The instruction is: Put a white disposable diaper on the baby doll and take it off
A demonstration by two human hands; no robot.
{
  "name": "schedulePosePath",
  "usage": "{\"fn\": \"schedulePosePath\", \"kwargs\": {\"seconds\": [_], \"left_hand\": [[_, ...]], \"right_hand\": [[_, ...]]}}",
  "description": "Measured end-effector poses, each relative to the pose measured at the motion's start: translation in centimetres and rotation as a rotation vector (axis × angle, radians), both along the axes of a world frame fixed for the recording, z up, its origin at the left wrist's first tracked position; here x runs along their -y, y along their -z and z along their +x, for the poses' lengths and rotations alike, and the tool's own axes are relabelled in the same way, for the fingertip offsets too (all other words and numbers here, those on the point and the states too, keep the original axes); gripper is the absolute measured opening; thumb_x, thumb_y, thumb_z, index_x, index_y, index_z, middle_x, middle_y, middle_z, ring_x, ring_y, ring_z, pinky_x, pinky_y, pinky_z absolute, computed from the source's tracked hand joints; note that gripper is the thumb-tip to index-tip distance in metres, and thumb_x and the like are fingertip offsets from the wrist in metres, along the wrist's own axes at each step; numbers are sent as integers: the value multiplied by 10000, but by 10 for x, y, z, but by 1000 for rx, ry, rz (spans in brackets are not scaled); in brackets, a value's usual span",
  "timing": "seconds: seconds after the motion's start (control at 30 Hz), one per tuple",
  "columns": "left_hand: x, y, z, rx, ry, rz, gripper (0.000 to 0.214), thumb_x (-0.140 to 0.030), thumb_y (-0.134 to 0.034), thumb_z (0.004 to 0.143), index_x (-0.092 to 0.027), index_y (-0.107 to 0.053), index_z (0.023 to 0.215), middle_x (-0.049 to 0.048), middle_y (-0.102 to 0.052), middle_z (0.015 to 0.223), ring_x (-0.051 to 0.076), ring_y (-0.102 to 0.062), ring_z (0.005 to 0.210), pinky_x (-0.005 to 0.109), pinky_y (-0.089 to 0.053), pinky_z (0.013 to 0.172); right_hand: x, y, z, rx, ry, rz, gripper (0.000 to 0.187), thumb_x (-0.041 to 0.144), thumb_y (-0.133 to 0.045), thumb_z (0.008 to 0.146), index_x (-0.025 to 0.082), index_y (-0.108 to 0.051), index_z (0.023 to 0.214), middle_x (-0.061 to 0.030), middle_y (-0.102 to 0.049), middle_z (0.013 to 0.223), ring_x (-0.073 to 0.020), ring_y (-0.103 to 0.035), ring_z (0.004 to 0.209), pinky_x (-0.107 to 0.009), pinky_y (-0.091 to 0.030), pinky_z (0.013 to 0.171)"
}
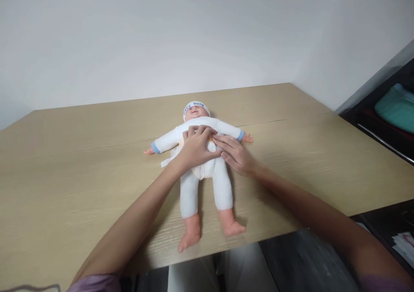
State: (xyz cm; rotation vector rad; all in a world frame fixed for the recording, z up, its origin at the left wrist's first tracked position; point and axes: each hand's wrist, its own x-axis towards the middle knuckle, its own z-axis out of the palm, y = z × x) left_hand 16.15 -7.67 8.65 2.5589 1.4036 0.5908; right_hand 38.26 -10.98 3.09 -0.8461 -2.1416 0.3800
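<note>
A baby doll (223,193) in a white suit with blue cuffs lies on its back, feet toward me. Around its hips is a white diaper (203,172); one loose white tab (166,161) sticks out on the left side. My left hand (197,147) lies over the front of the diaper, fingers bent over its upper edge and thumb pointing right. Against the diaper's right side, my right hand (236,154) rests with fingers stretched out, their tips close to the left thumb. My hands cover most of the diaper's front.
The doll lies on a wooden table (80,188) with a thin seam across it. A pale wall (155,37) stands behind. At the right is a dark shelf with a green cloth (396,108); papers (404,246) lie lower down. A cord (35,287) shows at bottom left.
</note>
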Motion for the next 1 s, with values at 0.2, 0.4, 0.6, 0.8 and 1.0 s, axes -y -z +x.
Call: {"fn": "schedulePosePath", "kwargs": {"seconds": [0.2,0.4,0.6,0.8,1.0], "left_hand": [[-12,-18,-27,351,171,-354,648,-631,-753,912,-325,-586,1458,76,-630,1547,345,-557,1427,522,-501,1171],[1,16,-91,608,-97,-163,453,-595,-598,1033,-282,-607,1361,93,-659,1492,269,-658,1310,446,-561,1105],[26,71,-147,263,-406,-31,441,-619,-622,964,-220,-640,1151,138,-737,1192,363,-634,1193,553,-473,1107],[21,70,-140,248,-411,-217,331,-554,-686,861,-236,-600,825,108,-719,999,345,-626,1037,465,-459,930],[5,47,-150,464,-335,-445,527,-717,-561,889,-234,-528,682,1,-512,672,185,-478,650,324,-344,647]], "right_hand": [[-5,-2,9,244,-26,95,640,474,-386,1184,310,-273,1792,-52,-397,1800,-291,-340,1692,-612,-166,1418],[-1,-8,10,237,49,176,609,436,-384,1177,298,-338,1769,-70,-482,1755,-324,-378,1671,-652,-149,1403],[6,-40,-38,110,158,223,340,360,-502,1139,242,-698,1390,-131,-740,1312,-327,-667,1226,-524,-520,1092],[-16,-62,-102,325,135,116,171,320,-651,1074,198,-755,1134,-92,-703,1064,-287,-624,1041,-432,-489,965],[-30,-52,-114,334,217,-22,200,397,-813,960,226,-781,1060,-65,-692,1025,-281,-612,1025,-397,-458,912]]}}
